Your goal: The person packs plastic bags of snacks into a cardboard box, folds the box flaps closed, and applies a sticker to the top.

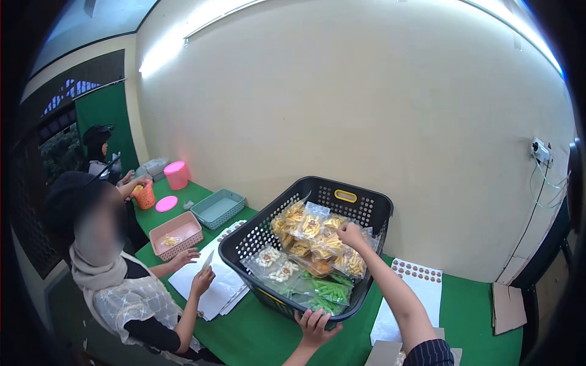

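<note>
A black plastic basket (381, 210) stands on the table, holding several clear bags of yellow snack sticks (309, 227), white snacks (271, 259) and green snacks (329, 291). My left hand (317, 326) grips the basket's near rim, fingers bent over its outer side. Inside the basket, at the right part of the pile, my right hand (351, 235) is closed, with its fingertips down at a snack bag (332, 243); they are partly hidden.
Sticker sheets (415, 274) lie to the right, and paper sheets (210, 287) to the left. A co-worker (128, 287) holds a small clear bag beside a pink basket (177, 229) and a grey-green basket (220, 207). Another person (101, 149) handles an orange cup (144, 195) farther back.
</note>
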Demonstrator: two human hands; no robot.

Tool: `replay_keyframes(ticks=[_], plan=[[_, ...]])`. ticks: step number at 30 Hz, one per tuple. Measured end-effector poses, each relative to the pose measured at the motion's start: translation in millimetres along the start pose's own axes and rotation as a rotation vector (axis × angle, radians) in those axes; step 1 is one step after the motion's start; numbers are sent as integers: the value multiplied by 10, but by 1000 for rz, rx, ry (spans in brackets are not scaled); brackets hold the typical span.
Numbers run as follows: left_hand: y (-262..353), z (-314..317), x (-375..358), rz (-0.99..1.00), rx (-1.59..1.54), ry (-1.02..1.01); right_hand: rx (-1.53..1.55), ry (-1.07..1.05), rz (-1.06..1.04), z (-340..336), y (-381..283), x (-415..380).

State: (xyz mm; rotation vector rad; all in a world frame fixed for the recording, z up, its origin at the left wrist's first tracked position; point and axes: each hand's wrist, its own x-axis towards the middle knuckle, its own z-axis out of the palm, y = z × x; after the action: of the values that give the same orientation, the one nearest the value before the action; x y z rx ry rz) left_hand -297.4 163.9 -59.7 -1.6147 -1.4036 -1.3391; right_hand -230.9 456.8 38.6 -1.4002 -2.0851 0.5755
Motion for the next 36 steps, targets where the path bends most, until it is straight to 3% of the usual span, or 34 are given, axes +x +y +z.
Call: replay_keyframes(ticks=[1, 2, 5, 6, 10, 13, 14, 17, 18, 21, 25, 26, 29, 30, 34, 36], plan=[[-12, 39, -16, 8, -10, 12, -129, -59, 140, -14, 94, 89], [-27, 94, -47, 17, -6, 38, -282, 20, 53, 31, 239, 22], [-34, 194, -142, 3, -50, 78, -140, -410, 605, 167, 476, 124], [-25, 189, -148, 2, -55, 76, -149, -392, 539, 111, 433, 90], [-4, 317, -261, -58, -170, 195, -29, -411, 650, 21, 294, 1], [-11, 348, -285, -53, -184, 218, -83, -331, 490, -41, 228, -61], [-27, 332, -281, -44, -179, 201, -84, -398, 491, -93, 192, -44], [-50, 293, -263, -25, -166, 164, 1, -279, 468, 0, 258, 0], [-59, 288, -272, -23, -162, 156, 188, -276, 508, -21, 225, 12], [-79, 427, -291, 0, -159, 247, 263, -34, 288, 124, 419, 94], [-36, 512, -239, -1, -148, 325, -132, 262, 206, 179, 529, 98], [-37, 499, -288, -14, -180, 301, -83, 66, 308, 95, 511, 44], [-51, 426, -295, -14, -172, 227, -539, 167, 232, 223, 383, -86], [-44, 423, -288, -20, -175, 235, -765, 289, 126, 302, 343, -165], [-67, 393, -267, -15, -168, 216, -755, -118, -200, 350, -125, -175], [-77, 351, -253, -11, -166, 191, -561, -297, -4, 472, -270, 141]])
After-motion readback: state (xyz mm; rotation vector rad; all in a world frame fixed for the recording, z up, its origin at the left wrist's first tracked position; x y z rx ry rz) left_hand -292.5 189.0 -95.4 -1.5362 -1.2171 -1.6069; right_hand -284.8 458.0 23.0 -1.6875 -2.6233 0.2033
